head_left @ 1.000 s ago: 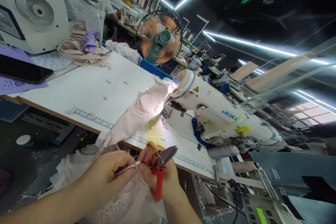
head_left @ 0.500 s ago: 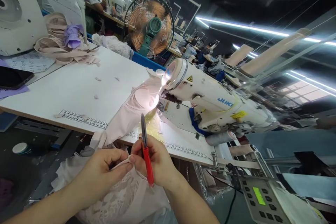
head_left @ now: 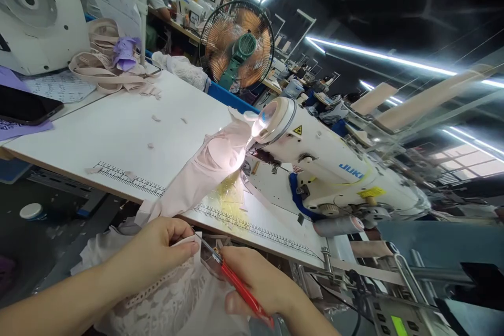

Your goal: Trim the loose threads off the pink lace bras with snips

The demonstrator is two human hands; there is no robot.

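Observation:
My left hand (head_left: 161, 244) pinches the edge of a pale pink lace garment (head_left: 177, 294) between thumb and fingers. In my right hand (head_left: 255, 275) is a pair of scissors (head_left: 242, 286) with red handles. Their blades point up and left, with the tips at the cloth edge beside my left fingers. Whether the blades are parted around the cloth I cannot tell. The garment hangs below the table edge. More of the pink fabric (head_left: 197, 168) runs up over the table to the lit needle area of a white sewing machine (head_left: 323, 152).
On the white table (head_left: 129, 131) lie cloth scraps and a printed ruler strip. A black phone (head_left: 27, 105), beige straps (head_left: 102, 76) and another machine (head_left: 39, 21) are at the left. Behind stands a fan (head_left: 236, 47). A control panel (head_left: 401, 310) is at lower right.
My right hand has left the cloth edge and swung the scissors from upright to slanting, tips now at the cloth by my left fingers. My left hand keeps its pinch. The view has shifted slightly.

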